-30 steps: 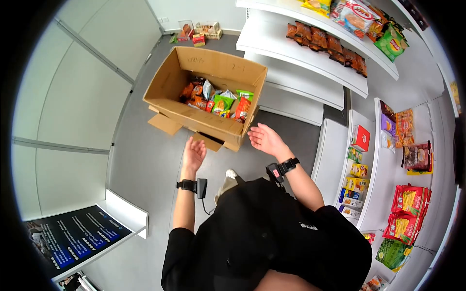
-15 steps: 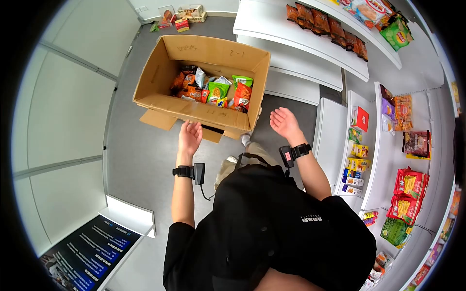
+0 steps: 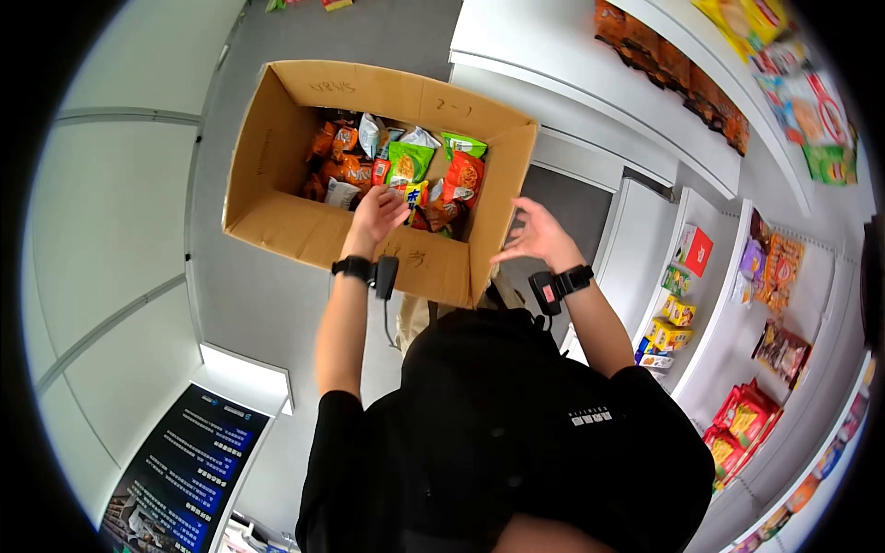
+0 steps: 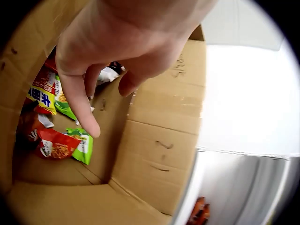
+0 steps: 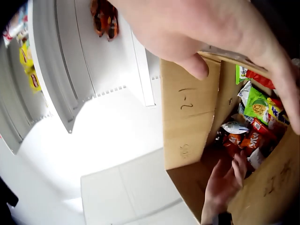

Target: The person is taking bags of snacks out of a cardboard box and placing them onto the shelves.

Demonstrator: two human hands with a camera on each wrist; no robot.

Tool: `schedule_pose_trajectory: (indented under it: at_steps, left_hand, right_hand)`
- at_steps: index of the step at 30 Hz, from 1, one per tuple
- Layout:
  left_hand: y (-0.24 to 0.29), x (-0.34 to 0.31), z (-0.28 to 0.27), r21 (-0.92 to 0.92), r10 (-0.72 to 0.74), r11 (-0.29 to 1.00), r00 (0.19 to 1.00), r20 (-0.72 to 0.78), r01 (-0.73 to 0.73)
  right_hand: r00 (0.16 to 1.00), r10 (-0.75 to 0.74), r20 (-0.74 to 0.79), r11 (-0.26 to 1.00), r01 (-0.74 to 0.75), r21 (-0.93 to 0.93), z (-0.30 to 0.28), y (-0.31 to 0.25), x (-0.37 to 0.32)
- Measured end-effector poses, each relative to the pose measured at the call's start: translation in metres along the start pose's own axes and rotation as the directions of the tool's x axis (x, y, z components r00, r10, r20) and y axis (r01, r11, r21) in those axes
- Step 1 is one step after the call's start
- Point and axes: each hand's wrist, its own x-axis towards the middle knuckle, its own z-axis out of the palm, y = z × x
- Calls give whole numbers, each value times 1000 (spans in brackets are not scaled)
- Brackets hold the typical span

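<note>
A large open cardboard box (image 3: 304,217) stands before me, holding several snack bags, among them a green bag (image 3: 408,162), a red bag (image 3: 463,177) and orange bags (image 3: 355,171). My left hand (image 3: 380,217) reaches over the near wall, above the bags, its fingers loosely extended and holding nothing. In the left wrist view, its fingers (image 4: 79,103) hang over the box's inside. At the right rim is my right hand (image 3: 542,235), thumb and fingers spread apart. The right wrist view shows its thumb (image 5: 199,68) overlapping the box wall.
White shelves (image 3: 535,64) stand at the back right, with brown snack bags (image 3: 668,69) on one. More shelving on the right bears a red box (image 3: 696,251) and red bags (image 3: 742,419). White wall panels (image 3: 111,212) run along the left, above a dark text panel (image 3: 189,461).
The box is closer to my body in the head view. My left hand has passed from outside the near wall to over the bags. My right hand has come in to the right rim.
</note>
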Motion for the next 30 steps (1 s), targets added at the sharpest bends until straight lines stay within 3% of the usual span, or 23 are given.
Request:
schedule_pose_trajectory:
  at_steps: [1,4,6,8,10,12,14,18,20,24,26,27,30]
  left_hand:
    - [-3,27,3,12,-12,1000,1000,-24,12]
    - [-26,108,-2,30,-94,995,991,-99,98]
    - [-59,184,-41,319,25,947,1000,17,-29]
    - [-66,181,-25,416,74,907,997,5,-70]
    - [-74,195,-16,252,-37,965,991,-126,68]
    - [-88,230,-28,-126,-313,948,922,-226,291]
    - [-113,244,-56,300,40,954,999,-22,-31]
    - [-113,261,-60,258,-76,961,992,-101,100]
    - [-110,270,-59,-90,-315,949,929,-192,303]
    - [-110,280,-64,22,-309,949,943,-120,314]
    - [-106,276,-50,50,-317,942,930,-187,331]
    - [-105,269,-44,104,-266,952,946,-186,288]
    - [-96,258,-24,299,-306,893,941,-147,337]
  right_hand:
    - [994,73,76,992,-64,-105,1,-6,1]
    - [987,156,28,940,-140,-312,12,-13,-3]
    - [982,189,-17,926,-183,-331,19,-18,-1]
    - [979,203,6,927,-190,-323,18,-24,2]
    - [981,192,-1,932,-182,-312,21,-29,0]
    - [982,190,-10,937,-184,-297,19,-32,3]
    - [983,180,-32,940,-182,-288,17,-32,6]
    - [982,184,-32,939,-185,-290,15,-34,9]
    - [979,205,-11,935,-199,-293,8,-35,12]
    - [981,194,9,924,-180,-337,9,-33,12]
    - [983,178,37,925,-155,-346,6,-31,13]
    - [985,163,51,926,-135,-352,6,-29,13]
    - [994,104,40,925,-82,-372,5,-24,11]
